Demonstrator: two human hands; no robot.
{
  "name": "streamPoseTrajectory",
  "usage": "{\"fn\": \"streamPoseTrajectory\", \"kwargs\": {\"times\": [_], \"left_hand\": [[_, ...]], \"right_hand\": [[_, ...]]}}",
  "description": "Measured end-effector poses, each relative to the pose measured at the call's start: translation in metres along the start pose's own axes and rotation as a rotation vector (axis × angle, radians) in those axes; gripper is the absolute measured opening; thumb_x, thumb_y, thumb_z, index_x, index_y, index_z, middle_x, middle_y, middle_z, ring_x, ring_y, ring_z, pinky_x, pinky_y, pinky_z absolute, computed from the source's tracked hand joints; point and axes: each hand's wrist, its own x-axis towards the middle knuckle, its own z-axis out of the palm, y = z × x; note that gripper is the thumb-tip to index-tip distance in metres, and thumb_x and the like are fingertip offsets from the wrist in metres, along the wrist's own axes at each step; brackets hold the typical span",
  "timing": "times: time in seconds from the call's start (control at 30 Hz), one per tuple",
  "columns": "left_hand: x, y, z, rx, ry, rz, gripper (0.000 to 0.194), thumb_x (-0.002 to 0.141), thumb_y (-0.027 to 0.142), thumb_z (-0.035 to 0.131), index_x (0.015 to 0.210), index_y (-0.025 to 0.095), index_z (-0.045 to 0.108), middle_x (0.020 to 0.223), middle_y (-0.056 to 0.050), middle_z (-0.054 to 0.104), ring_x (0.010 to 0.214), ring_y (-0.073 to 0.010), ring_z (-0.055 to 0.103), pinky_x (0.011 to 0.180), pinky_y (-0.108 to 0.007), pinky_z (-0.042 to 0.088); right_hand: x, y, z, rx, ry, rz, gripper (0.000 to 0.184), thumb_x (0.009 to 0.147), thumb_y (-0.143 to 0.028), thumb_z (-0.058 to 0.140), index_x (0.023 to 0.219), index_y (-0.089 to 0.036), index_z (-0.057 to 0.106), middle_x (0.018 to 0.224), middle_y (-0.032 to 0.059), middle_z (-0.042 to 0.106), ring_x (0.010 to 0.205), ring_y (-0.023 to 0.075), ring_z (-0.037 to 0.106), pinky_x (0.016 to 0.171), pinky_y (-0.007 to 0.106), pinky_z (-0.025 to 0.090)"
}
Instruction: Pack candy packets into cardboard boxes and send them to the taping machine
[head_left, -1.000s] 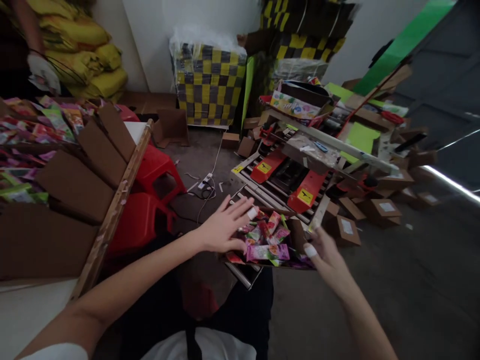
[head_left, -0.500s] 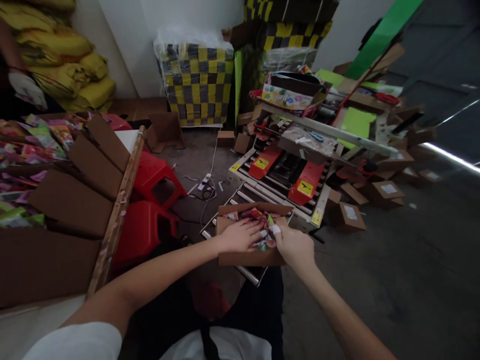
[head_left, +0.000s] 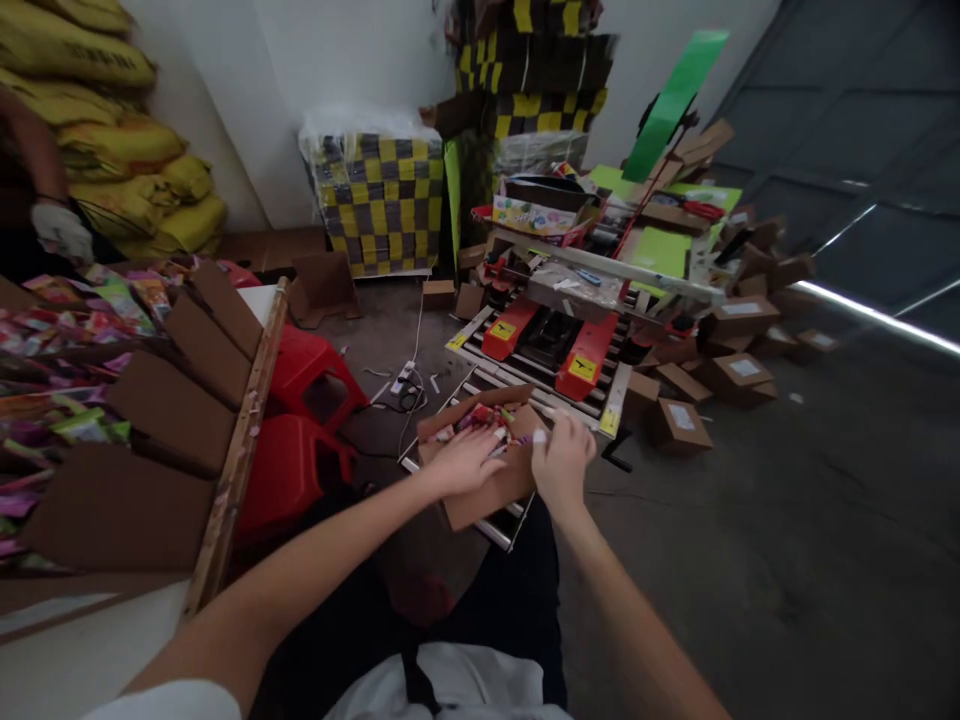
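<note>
A small brown cardboard box (head_left: 491,490) full of colourful snack packets (head_left: 484,417) rests on the near end of a roller conveyor (head_left: 480,380). My left hand (head_left: 461,462) lies palm down on the box's left flap, fingers spread over the packets. My right hand (head_left: 562,460) presses on the right side of the box, fingers bent over its flap; a fingertip wears white tape. The back flap stands partly up.
A sealing machine (head_left: 551,345) with red guides sits beyond the box. Sealed small cartons (head_left: 679,428) lie scattered on the floor at the right. Red stools (head_left: 300,400) and a table with open boxes (head_left: 172,410) of packets are at the left, with another person's gloved hand (head_left: 60,232).
Both hands moved from the box's open sides onto its top, folding the side flaps inward over the packets. The box sits farther from me as the view pulled back.
</note>
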Motion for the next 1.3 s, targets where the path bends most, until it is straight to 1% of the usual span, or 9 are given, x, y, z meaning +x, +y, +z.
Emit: {"fn": "streamPoseTrajectory", "kwargs": {"times": [0.07, 0.23, 0.4, 0.5, 0.6, 0.7, 0.9, 1.17, 1.3], "left_hand": [[-0.003, 0.012, 0.019, -0.039, 0.219, -0.166, 0.051, 0.091, 0.030, 0.043, 0.138, 0.009, 0.041, 0.148, -0.017, 0.037, 0.139, -0.0265, 0.031, 0.116, -0.045, 0.023], [-0.004, 0.041, 0.019, -0.579, 0.404, -0.417, 0.052, 0.093, 0.027, 0.034, 0.142, 0.008, 0.035, 0.149, -0.016, 0.036, 0.139, -0.0250, 0.032, 0.115, -0.043, 0.029], [-0.032, 0.038, -0.052, -0.661, 0.605, 0.065, 0.047, 0.093, 0.037, 0.040, 0.136, 0.019, 0.047, 0.145, -0.008, 0.045, 0.135, -0.0205, 0.039, 0.116, -0.038, 0.027], [-0.017, 0.004, -0.077, -0.611, 0.747, -0.009, 0.048, 0.095, 0.039, 0.035, 0.137, 0.018, 0.044, 0.143, -0.008, 0.047, 0.136, -0.0202, 0.039, 0.116, -0.040, 0.025], [0.019, -0.022, -0.063, -0.572, 0.457, -0.227, 0.049, 0.097, 0.031, 0.024, 0.138, 0.015, 0.044, 0.137, -0.009, 0.054, 0.133, -0.0198, 0.042, 0.110, -0.042, 0.034], [0.039, -0.018, -0.027, -0.398, 0.255, -0.177, 0.054, 0.097, 0.031, 0.015, 0.132, 0.010, 0.050, 0.132, -0.011, 0.058, 0.127, -0.0151, 0.049, 0.106, -0.035, 0.039], [0.032, 0.006, 0.002, 0.046, 0.173, -0.100, 0.050, 0.093, 0.027, 0.038, 0.140, 0.013, 0.040, 0.153, -0.010, 0.030, 0.144, -0.0299, 0.014, 0.114, -0.051, 0.026], [0.036, 0.007, 0.006, 0.220, 0.137, -0.111, 0.049, 0.095, 0.028, 0.032, 0.142, 0.016, 0.038, 0.154, -0.010, 0.028, 0.143, -0.0343, 0.014, 0.108, -0.052, 0.038], [0.039, 0.007, 0.006, 0.242, 0.104, -0.162, 0.050, 0.094, 0.026, 0.032, 0.143, 0.018, 0.037, 0.155, -0.007, 0.025, 0.143, -0.0368, 0.012, 0.099, -0.052, 0.046]], "right_hand": [[-0.024, -0.005, 0.009, 0.166, 0.059, 0.055, 0.048, 0.093, -0.034, 0.029, 0.133, -0.011, 0.044, 0.133, 0.0195, 0.048, 0.126, 0.0281, 0.042, 0.102, 0.048, 0.033], [-0.046, -0.019, 0.018, 0.176, -0.270, 0.002, 0.057, 0.095, -0.040, 0.019, 0.144, -0.014, 0.033, 0.151, 0.0161, 0.028, 0.141, 0.0286, 0.021, 0.107, 0.053, 0.029], [-0.027, -0.034, -0.001, -0.134, -0.463, -0.019, 0.054, 0.094, -0.037, 0.032, 0.144, -0.015, 0.035, 0.154, 0.0120, 0.022, 0.142, 0.0296, 0.021, 0.109, 0.055, 0.026], [-0.021, -0.042, -0.006, -0.234, -0.502, -0.034, 0.054, 0.093, -0.034, 0.036, 0.142, -0.012, 0.038, 0.153, 0.0141, 0.024, 0.141, 0.0318, 0.022, 0.108, 0.057, 0.026], [-0.021, -0.046, -0.003, -0.258, -0.529, -0.025, 0.053, 0.092, -0.031, 0.038, 0.141, -0.011, 0.040, 0.153, 0.0154, 0.024, 0.140, 0.0331, 0.023, 0.107, 0.059, 0.027], [-0.022, -0.045, 0.001, -0.233, -0.519, -0.010, 0.054, 0.091, -0.031, 0.037, 0.142, -0.012, 0.038, 0.154, 0.0152, 0.022, 0.141, 0.0322, 0.020, 0.108, 0.057, 0.026], [-0.029, -0.023, 0.013, 0.024, -0.442, 0.063, 0.060, 0.090, -0.026, 0.028, 0.148, -0.009, 0.023, 0.155, 0.0151, 0.017, 0.144, 0.0272, 0.013, 0.112, 0.053, 0.021], [-0.035, 0.006, 0.027, 0.286, -0.412, 0.111, 0.061, 0.093, -0.030, 0.018, 0.151, -0.021, 0.002, 0.156, 0.0085, 0.016, 0.145, 0.0226, 0.012, 0.114, 0.051, 0.018], [-0.029, -0.008, 0.020, 0.122, -0.442, 0.047, 0.061, 0.094, -0.033, 0.021, 0.151, -0.019, 0.007, 0.155, 0.0122, 0.021, 0.143, 0.0252, 0.018, 0.111, 0.055, 0.021]]}}
